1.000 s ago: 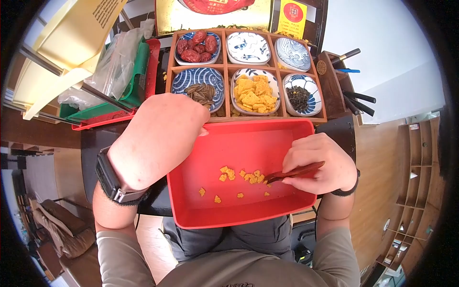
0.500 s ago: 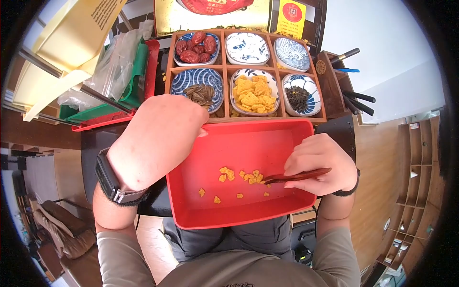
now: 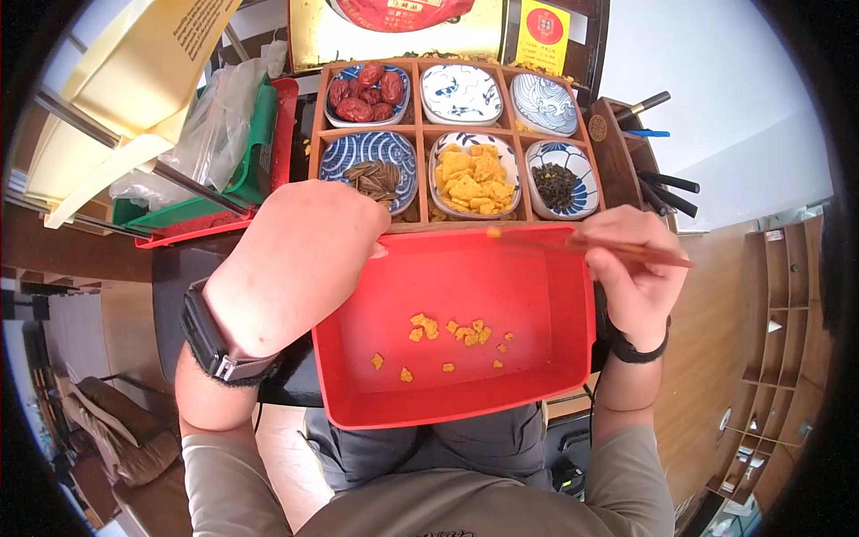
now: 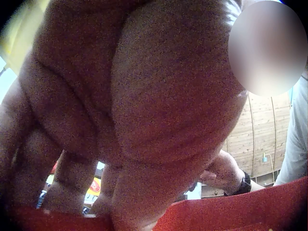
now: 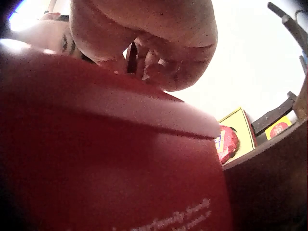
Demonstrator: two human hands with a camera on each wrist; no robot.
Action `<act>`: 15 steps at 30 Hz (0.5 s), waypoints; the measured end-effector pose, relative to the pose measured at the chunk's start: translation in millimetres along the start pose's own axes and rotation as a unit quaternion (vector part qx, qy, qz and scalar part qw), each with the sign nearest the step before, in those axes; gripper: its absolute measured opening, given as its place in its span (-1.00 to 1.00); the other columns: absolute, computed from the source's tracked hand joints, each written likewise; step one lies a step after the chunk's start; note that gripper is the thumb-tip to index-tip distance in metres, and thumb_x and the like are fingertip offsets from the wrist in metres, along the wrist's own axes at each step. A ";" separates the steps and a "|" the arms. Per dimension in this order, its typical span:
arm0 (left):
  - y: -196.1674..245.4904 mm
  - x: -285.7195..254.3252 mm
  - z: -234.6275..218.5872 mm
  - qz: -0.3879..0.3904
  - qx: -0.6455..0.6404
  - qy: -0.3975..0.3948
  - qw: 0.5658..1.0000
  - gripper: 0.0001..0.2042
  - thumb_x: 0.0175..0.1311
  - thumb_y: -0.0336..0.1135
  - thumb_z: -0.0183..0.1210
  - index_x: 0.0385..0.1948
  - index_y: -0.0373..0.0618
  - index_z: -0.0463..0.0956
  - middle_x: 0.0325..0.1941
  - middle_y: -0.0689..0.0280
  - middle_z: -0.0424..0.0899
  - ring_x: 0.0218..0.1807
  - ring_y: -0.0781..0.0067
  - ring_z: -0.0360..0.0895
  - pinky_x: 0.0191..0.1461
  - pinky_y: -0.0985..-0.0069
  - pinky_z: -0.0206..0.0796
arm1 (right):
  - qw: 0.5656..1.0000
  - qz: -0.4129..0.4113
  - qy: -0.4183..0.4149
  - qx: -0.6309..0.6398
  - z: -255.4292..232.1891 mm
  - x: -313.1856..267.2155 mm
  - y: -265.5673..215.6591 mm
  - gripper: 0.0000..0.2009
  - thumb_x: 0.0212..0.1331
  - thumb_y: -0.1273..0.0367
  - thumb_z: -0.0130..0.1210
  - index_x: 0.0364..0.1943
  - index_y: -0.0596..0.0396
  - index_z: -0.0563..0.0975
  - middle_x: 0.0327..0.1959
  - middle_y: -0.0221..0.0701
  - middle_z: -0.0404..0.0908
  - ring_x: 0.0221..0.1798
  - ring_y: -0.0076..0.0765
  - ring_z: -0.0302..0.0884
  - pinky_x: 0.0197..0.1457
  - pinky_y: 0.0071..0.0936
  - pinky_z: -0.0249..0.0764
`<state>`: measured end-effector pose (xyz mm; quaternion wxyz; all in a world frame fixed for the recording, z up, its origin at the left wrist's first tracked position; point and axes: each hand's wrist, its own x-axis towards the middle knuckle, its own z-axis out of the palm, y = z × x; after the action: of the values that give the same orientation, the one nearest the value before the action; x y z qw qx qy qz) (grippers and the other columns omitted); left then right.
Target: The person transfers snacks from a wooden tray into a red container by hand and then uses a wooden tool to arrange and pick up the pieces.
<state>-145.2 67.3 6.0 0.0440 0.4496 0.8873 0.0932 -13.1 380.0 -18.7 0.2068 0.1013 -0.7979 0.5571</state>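
My left hand (image 3: pixel 300 242) grips the far left rim of a red plastic tray (image 3: pixel 403 277), thumb inside the wall. Small broken yellow crisps (image 3: pixel 471 333) lie scattered on its floor. My right hand (image 3: pixel 637 268) pinches dark red-brown wooden tweezers (image 3: pixel 644 252) above the tray's far right rim. At their blurred tips is a small yellow crisp piece (image 3: pixel 494 233), close in front of the divided wooden box (image 3: pixel 420 103). Larger yellow crisps (image 3: pixel 476 183) fill the patterned bowl just beyond. In the right wrist view, the tray wall (image 5: pixel 106 144) hides most of the work.
Other bowls in the box hold red dates (image 3: pixel 367 89), striped seeds (image 3: pixel 374 181) and dark tea leaves (image 3: pixel 555 183). Two white-and-blue dishes (image 3: pixel 461 92) stand behind. A wooden pen holder (image 3: pixel 617 148) is at right; a green bin (image 3: pixel 259 148) with plastic bags stands left.
My right hand has lifted the tweezers from the crisps in the tray, moving up and right to the far rim with a piece at the tips. The left hand has stayed put.
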 end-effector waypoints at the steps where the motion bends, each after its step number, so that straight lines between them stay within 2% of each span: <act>1: 0.1 -0.1 0.0 0.000 -0.001 0.001 1.000 -0.84 0.29 -0.27 0.36 -0.38 -0.16 0.68 -0.40 0.02 0.70 -0.18 -0.19 0.71 -0.08 -0.06 0.52 | 0.999 0.014 0.024 -0.017 1.8 0.2 -1.2 -0.83 0.20 0.62 0.48 -0.16 0.28 0.73 -0.16 -0.20 0.82 -0.10 -0.31 0.77 -0.01 -0.43 0.63; 6: 0.4 -0.2 -0.6 0.003 0.000 0.001 1.000 -0.84 0.28 -0.27 0.36 -0.38 -0.16 0.68 -0.40 0.02 0.70 -0.18 -0.19 0.71 -0.08 -0.06 0.52 | 0.994 0.017 0.071 -0.087 6.4 4.4 7.9 -0.82 0.24 0.65 0.43 -0.11 0.29 0.71 -0.15 -0.27 0.80 -0.09 -0.41 0.74 0.02 -0.49 0.61; 15: -0.2 -0.6 0.4 0.006 -0.006 0.008 1.000 -0.86 0.27 -0.30 0.36 -0.36 -0.17 0.69 -0.39 0.02 0.70 -0.17 -0.19 0.71 -0.08 -0.06 0.52 | 0.990 0.064 0.093 -0.089 10.3 10.9 12.9 -0.81 0.30 0.64 0.39 -0.04 0.27 0.71 -0.11 -0.36 0.76 -0.12 -0.54 0.70 -0.05 -0.58 0.58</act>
<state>-144.9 66.7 5.6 0.0388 0.4543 0.8841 0.1020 -30.1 375.8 -27.9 0.2518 -0.0212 -0.8264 0.5031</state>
